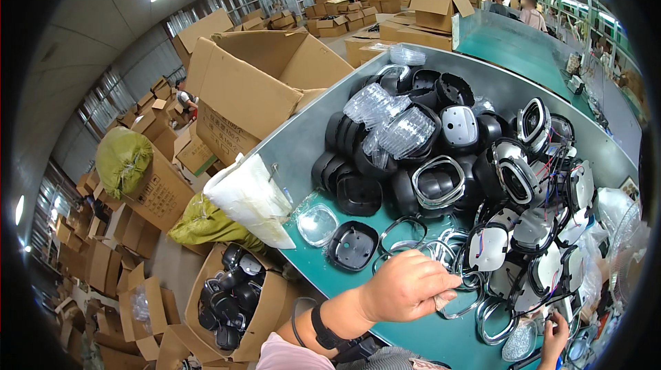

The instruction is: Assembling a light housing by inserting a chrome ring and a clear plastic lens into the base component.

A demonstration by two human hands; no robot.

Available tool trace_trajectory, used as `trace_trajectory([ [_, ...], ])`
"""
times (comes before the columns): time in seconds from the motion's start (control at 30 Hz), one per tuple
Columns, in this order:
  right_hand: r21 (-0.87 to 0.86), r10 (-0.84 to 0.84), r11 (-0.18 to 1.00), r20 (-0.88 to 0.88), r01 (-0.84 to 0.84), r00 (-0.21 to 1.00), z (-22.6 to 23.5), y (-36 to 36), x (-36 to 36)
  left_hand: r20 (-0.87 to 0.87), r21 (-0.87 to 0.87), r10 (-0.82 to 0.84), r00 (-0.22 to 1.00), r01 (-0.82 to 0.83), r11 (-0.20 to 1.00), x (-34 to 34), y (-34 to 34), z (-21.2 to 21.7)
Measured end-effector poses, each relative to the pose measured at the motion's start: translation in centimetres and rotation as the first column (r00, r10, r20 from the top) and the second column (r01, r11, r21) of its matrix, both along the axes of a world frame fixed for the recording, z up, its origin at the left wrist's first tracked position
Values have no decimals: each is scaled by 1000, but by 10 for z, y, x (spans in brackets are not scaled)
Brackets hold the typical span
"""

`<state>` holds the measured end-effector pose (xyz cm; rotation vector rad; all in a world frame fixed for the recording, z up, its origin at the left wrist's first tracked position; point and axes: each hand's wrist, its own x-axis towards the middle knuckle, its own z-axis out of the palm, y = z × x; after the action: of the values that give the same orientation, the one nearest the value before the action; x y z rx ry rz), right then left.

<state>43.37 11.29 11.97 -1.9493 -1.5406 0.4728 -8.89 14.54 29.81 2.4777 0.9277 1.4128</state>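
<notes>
My left hand [413,286], with a black band on its wrist, is closed in a pinch above the teal worktop [413,344]. Whatever its fingers hold is too small to name. Just beyond it lie thin silver rings [454,246] and a black square-rounded shell [352,246]. At the lower right, my right hand [554,339] has its fingers curled by the edge of the wired white-and-black round parts [547,270]; what lies in its grip cannot be made out. A clear textured lens [520,342] sits beside that hand.
Black housings [420,184] pile up beside stacked clear covers [396,122] against the grey side wall [310,122]. A large open carton [261,74] stands beyond it. Left of the bench, another carton [265,322] holds black parts. Farther off are people and many boxes.
</notes>
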Motion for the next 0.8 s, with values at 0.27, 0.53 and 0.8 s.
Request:
trace_trajectory([
  [0.27, 114, 94, 987, 165, -114, 982, 67, 19, -84, -206, -115, -35, 978, 12, 993, 18, 9, -21],
  [0.53, 114, 135, 982, 145, -152, 980, 72, 10, -71, -119, -187, 3, 993, -25, 982, 38, 8, -28],
  [0.8, 124, 167, 973, 195, -194, 966, 61, 12, -74, -122, -229, -28, 992, -1, 973, 42, 16, -40],
])
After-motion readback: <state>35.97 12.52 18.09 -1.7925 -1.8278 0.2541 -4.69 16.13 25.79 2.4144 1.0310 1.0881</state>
